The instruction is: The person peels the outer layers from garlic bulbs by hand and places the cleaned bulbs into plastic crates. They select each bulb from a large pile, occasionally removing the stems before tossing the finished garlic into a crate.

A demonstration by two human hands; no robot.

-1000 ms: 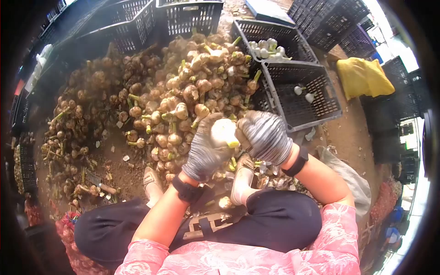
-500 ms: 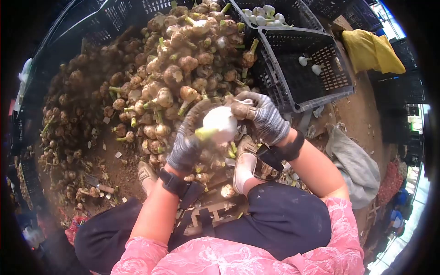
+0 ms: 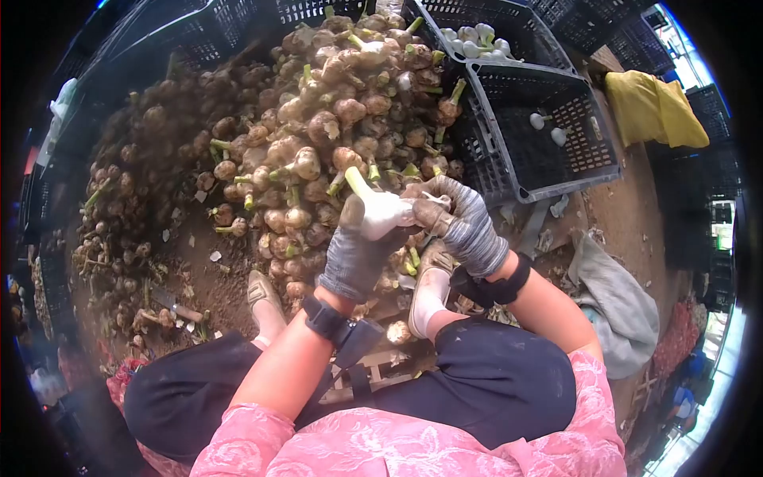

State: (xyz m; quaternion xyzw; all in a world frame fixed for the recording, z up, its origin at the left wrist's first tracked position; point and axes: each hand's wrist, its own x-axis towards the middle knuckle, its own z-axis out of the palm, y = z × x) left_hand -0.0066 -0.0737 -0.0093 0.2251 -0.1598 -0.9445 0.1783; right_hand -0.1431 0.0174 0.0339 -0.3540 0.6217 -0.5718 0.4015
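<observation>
A white garlic bulb (image 3: 383, 215) with a pale green stem stub pointing up and left is between my hands, above my feet. My left hand (image 3: 350, 253), in a grey glove with soiled fingertips, is closed around the bulb from the left and below. From the right, my right hand (image 3: 469, 224), gloved the same way, has its fingers pinched at the bulb's root end, where some loose papery skin shows. Just beyond both hands rises a large heap of brown, unpeeled garlic bulbs (image 3: 322, 127) with cut stems.
A black plastic crate (image 3: 520, 191) at the right holds two white bulbs; another crate (image 3: 548, 49) behind it holds several. On the dirt floor at left lies a knife (image 3: 184, 311). A yellow cloth (image 3: 656, 110) and a grey-white sack (image 3: 616, 306) are at the right.
The bulb has turned, so its stem now points up instead of toward the lower left. Both hands have stayed on it, and the whole view has shifted slightly.
</observation>
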